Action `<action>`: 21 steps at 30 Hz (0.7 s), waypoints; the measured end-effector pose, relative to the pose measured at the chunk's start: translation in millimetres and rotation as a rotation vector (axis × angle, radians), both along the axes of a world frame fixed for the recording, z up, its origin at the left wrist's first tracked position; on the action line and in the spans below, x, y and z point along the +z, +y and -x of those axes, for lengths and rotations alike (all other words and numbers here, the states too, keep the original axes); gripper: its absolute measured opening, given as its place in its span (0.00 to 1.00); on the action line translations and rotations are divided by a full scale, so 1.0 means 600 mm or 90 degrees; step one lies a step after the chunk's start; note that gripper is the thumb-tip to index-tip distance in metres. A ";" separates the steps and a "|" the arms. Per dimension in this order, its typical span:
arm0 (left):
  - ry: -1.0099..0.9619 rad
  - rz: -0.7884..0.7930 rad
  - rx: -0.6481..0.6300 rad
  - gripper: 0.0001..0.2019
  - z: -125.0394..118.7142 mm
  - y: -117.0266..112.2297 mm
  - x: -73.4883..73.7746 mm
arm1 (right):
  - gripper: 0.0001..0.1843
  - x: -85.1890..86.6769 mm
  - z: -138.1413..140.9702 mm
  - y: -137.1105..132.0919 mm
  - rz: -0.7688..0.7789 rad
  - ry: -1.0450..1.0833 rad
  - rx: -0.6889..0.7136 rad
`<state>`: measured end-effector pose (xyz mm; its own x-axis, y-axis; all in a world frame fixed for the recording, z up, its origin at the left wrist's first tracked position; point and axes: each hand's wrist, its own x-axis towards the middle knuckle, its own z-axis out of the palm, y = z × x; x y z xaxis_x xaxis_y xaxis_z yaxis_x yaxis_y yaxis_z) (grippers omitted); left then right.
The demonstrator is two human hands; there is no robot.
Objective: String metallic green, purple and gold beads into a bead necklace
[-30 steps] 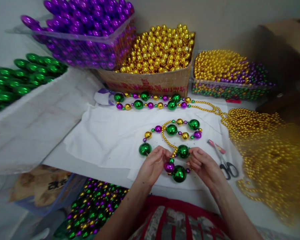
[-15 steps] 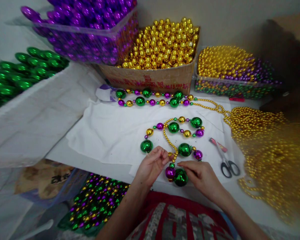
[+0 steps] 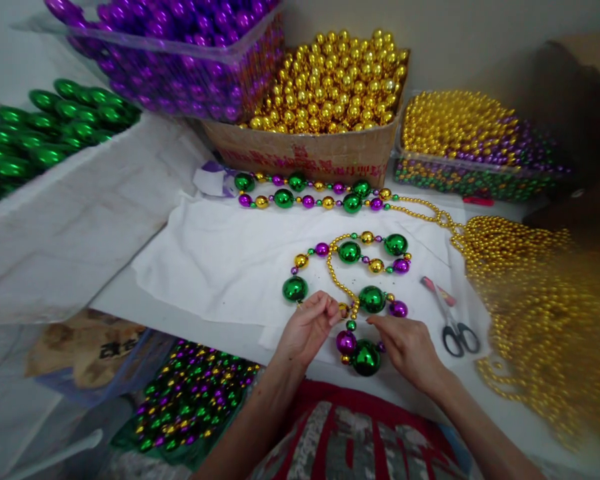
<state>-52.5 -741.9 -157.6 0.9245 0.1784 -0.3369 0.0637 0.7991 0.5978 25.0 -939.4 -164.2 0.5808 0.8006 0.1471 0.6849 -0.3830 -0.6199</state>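
A bead necklace (image 3: 350,253) of green, purple and gold balls lies curled on a white cloth (image 3: 220,260). My left hand (image 3: 307,327) is closed in a pinch on the strand's end, beside a green ball (image 3: 295,289). My right hand (image 3: 405,347) rests with curled fingers against a large green ball (image 3: 366,357) and a purple ball (image 3: 346,342) on the same strand; whether it grips them is unclear. A thin gold bead strand (image 3: 337,280) runs between both hands.
Scissors (image 3: 453,327) lie right of my right hand. A heap of gold bead strands (image 3: 540,300) fills the right side. A finished necklace (image 3: 310,193) lies before a cardboard box of gold balls (image 3: 325,87). Bins of purple (image 3: 170,47), green (image 3: 40,133) and mixed beads (image 3: 470,140) stand around.
My right hand has let go of the upper green ball and dropped down beside the lower green one. The left hand keeps its pinch. The camera shifted slightly.
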 end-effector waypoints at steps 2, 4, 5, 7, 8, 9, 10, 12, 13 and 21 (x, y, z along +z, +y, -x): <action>-0.021 -0.116 -0.053 0.11 -0.003 0.007 0.022 | 0.15 0.022 -0.006 0.001 0.001 0.094 -0.018; -0.066 -0.312 -0.130 0.09 -0.010 0.011 0.059 | 0.15 0.051 -0.010 0.007 -0.021 0.209 -0.042; -0.096 -0.418 -0.159 0.07 -0.015 0.009 0.080 | 0.16 0.066 -0.010 0.011 -0.043 0.268 -0.049; -0.149 -0.564 -0.170 0.04 -0.026 0.001 0.117 | 0.15 0.091 -0.003 0.021 -0.102 0.374 -0.044; -0.169 -0.592 -0.167 0.04 -0.032 -0.006 0.129 | 0.12 0.099 0.002 0.025 -0.136 0.415 -0.040; -0.181 -0.589 -0.167 0.04 -0.037 -0.014 0.136 | 0.11 0.106 0.008 0.028 -0.168 0.446 -0.044; -0.189 -0.559 -0.178 0.03 -0.043 -0.021 0.137 | 0.13 0.110 0.014 0.030 -0.189 0.465 -0.056; -0.187 -0.456 -0.231 0.04 -0.053 -0.033 0.125 | 0.18 0.117 0.022 0.026 -0.201 0.467 -0.096; -0.179 -0.410 -0.263 0.07 -0.058 -0.038 0.114 | 0.18 0.121 0.023 0.021 -0.197 0.457 -0.116; -0.168 -0.449 -0.488 0.07 -0.088 -0.047 0.071 | 0.16 0.123 -0.041 -0.030 -0.214 0.484 -0.213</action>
<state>0.1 -770.1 -115.1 0.9010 -0.4039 -0.1585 0.2033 0.0705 0.9766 49.6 -957.5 -90.5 0.8123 0.5559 -0.1767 -0.0718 -0.2053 -0.9761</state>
